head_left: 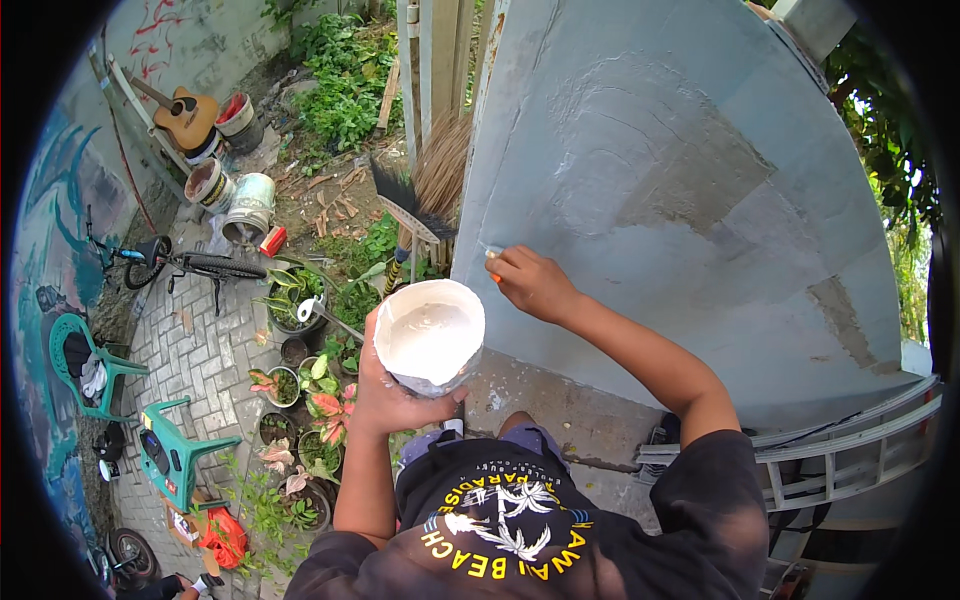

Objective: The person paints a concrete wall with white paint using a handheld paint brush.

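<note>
Left hand (385, 385) grips a putty tub (430, 335); right hand (532, 283) presses what looks like a scraper (492, 253) against wall (680, 170)

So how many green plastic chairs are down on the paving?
2: one green chair by the painted wall at far left, another green chair nearer the potted plants. More could sit outside the view.

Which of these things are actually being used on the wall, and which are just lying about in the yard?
In use:
left hand holding the white tub of paste
right hand pressing an orange-handled tool to the grey wall

Lying about:
guitar
buckets
bicycle
green chairs
potted plants
broom
</note>
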Demonstrator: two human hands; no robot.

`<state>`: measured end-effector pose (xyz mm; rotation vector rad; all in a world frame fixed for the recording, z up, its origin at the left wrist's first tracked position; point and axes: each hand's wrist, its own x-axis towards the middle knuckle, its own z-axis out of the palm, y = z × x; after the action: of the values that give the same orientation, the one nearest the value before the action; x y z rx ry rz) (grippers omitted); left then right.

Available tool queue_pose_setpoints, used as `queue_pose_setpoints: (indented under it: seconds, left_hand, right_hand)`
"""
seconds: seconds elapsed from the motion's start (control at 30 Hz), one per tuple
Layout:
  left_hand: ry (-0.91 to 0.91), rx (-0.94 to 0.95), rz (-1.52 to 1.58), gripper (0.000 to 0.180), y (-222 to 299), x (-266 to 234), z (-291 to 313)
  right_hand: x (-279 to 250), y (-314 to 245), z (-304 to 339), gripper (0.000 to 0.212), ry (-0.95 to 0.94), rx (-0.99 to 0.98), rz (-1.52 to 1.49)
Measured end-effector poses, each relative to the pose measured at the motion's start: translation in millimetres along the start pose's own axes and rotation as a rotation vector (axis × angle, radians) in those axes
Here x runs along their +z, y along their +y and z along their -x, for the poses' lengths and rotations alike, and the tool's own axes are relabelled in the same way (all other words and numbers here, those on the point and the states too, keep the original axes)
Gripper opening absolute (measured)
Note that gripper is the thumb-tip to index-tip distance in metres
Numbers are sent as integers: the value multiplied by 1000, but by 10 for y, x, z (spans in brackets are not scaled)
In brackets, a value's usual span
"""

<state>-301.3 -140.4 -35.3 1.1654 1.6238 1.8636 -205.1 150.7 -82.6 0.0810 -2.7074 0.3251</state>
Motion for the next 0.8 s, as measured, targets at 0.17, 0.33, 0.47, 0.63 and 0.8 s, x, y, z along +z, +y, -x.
queue_pose_setpoints:
  seconds: [0.17, 0.33, 0.47, 0.63, 0.8]
  left_hand:
    - [-24, 57, 8, 105, 41, 52, -107]
    - [-43, 91, -10, 107, 54, 96, -161]
    - [-85, 120, -11, 110, 113, 171, -262]
    - [-87, 100, 47, 110, 120, 177, -282]
    - [-72, 104, 64, 110, 130, 162, -303]
  right_hand:
    - [-1428, -174, -393, 24, 80, -38, 73]
    - [-2686, -511, -834, 25, 315, -265, 260]
    - [-3280, -671, -993, 29, 495, -447, 457]
    - [-3193, -806, -924, 33, 492, -534, 633]
    - [-2472, -679, -611, 36, 346, -476, 593]
